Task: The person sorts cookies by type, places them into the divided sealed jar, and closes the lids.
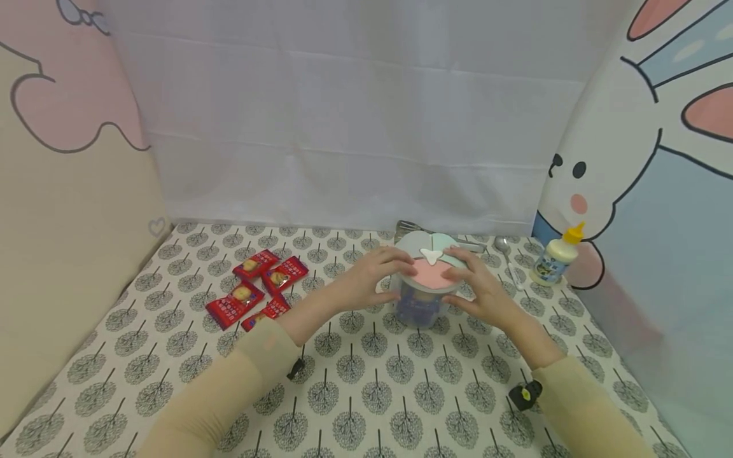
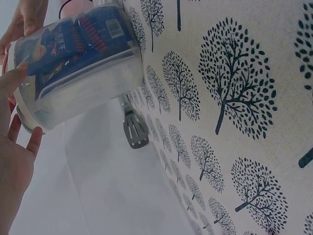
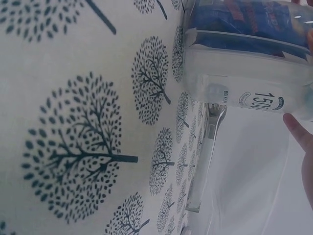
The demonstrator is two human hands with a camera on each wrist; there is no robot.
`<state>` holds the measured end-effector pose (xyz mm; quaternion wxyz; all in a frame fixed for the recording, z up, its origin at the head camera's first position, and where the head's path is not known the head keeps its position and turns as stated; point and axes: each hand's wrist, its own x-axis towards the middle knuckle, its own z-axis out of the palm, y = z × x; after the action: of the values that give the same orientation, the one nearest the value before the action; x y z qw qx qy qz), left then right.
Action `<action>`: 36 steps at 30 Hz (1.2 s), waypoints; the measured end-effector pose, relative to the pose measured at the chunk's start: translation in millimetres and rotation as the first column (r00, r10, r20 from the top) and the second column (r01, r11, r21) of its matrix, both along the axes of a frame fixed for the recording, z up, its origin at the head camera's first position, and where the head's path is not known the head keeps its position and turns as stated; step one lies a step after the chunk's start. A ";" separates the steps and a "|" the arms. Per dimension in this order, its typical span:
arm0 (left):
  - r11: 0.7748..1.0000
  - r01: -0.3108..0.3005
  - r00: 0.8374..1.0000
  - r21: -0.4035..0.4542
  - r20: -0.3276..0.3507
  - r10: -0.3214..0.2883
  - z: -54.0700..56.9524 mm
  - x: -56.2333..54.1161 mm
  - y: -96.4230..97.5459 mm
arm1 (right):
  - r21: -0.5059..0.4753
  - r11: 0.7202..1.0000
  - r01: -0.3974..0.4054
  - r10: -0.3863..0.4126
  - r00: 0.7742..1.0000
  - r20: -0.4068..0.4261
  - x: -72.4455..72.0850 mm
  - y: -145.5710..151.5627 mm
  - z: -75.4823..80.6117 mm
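A clear storage container (image 2: 93,73) stands upright on the tablecloth. Its round lid (image 1: 426,275) has pink, mint and grey sections and a white knob in the middle. Blue snack packets (image 2: 73,41) fill one compartment, seen through the wall; the compartment beside it, marked 1500 (image 3: 264,100), looks bare. My left hand (image 1: 373,278) grips the left side of the lid, fingers over the top and thumb lower at the rim. From the opposite side my right hand (image 1: 480,289) holds the lid's edge in the same way, fingertips on the top.
Several red snack packets (image 1: 235,304) lie to the left. A slotted turner (image 1: 472,246) rests behind the container. Further right are a spoon (image 1: 509,262) and a bottle with a yellow nozzle (image 1: 552,262). White cloth (image 1: 355,140) hangs at the back of the table.
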<state>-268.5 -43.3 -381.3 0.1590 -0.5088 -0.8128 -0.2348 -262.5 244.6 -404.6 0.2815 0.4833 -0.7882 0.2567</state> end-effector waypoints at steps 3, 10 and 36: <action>1.000 0.006 0.999 -0.002 -0.033 -0.006 -0.4 -0.1 -0.5 | -0.017 0.999 -0.029 0.029 1.000 -0.004 -1.3 -0.9 0.2; 1.000 0.024 1.000 0.010 -0.001 -0.024 5.5 -2.2 -2.0 | -0.030 0.998 -0.047 0.048 0.998 0.034 -2.9 -1.8 -0.2; 0.980 -0.200 0.899 -0.010 0.395 0.187 -5.8 -27.4 0.6 | -0.064 0.924 0.377 -0.364 0.919 0.153 37.5 -20.3 11.6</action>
<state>-296.0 -42.7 -387.0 0.0228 -0.3654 -0.8709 -0.3278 -225.1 224.3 -393.0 0.2920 0.2927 -0.8703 0.2676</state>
